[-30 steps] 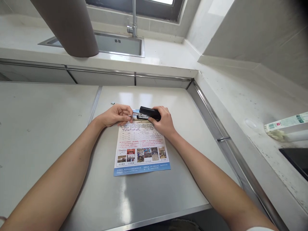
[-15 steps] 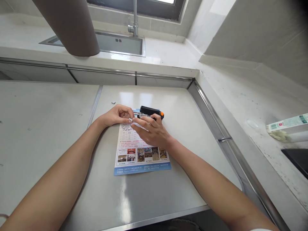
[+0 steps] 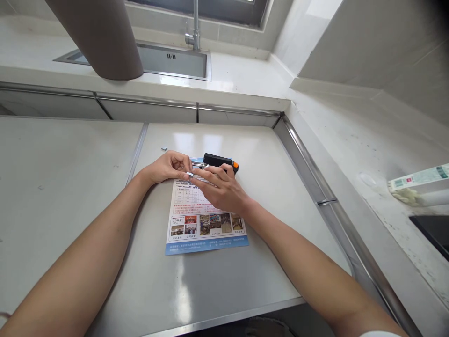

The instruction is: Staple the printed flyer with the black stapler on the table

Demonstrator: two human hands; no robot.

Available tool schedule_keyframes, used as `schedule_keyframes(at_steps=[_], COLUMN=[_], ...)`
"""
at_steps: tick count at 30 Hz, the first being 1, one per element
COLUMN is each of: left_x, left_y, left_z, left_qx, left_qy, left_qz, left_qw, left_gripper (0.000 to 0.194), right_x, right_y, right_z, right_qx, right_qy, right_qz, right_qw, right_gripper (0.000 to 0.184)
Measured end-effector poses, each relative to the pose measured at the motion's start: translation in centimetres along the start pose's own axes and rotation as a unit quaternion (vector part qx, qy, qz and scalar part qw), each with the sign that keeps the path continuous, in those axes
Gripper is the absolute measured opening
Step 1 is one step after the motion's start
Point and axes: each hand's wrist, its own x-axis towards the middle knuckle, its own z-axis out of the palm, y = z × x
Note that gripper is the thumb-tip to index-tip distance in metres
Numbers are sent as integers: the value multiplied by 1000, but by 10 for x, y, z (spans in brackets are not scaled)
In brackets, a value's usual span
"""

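Observation:
Above the printed flyer [image 3: 206,248], both hands meet at a small white piece [image 3: 190,174], too small to name by kind. My left hand [image 3: 171,166] pinches it between thumb and fingers. From the right, my right hand [image 3: 224,189] brings its thumb and forefinger to the piece's edge, closed on it, while the other fingers stay loosely spread. Just behind my right hand lies a black-handled tool [image 3: 217,160] with an orange end and thin metal shafts, partly covered by the fingers. A second small flat piece [image 3: 164,148] rests on the table beyond my left hand.
The white table [image 3: 140,290] has a seam left of the flyer. Behind it, a counter holds a steel sink [image 3: 175,75], a faucet [image 3: 195,37] and a large brown cylinder [image 3: 119,61]. On the right-hand ledge lies a white-green carton [image 3: 421,180] beside a dark object [image 3: 431,234].
The hands stay together at the small white piece, which has turned slightly in the fingers. The view has shifted a little; the tool and flyer lie as before.

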Motion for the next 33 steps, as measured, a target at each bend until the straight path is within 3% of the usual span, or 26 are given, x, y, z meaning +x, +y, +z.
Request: schedule_keyframes(at_steps=[16,33], left_x=[0,0], left_y=[2,5], left_z=[2,4], left_qx=[-6,-2], left_qy=[-2,0], left_qz=[0,-5], left_qw=[1000,1000], left_gripper=[29,28], right_x=[0,1], right_y=[-1,-2], right_z=[-3,-4], right_qx=[-26,-39], right_qy=[-13,-31], right_qz=[-29,-2], right_qw=[999,999], right_gripper=[67,79])
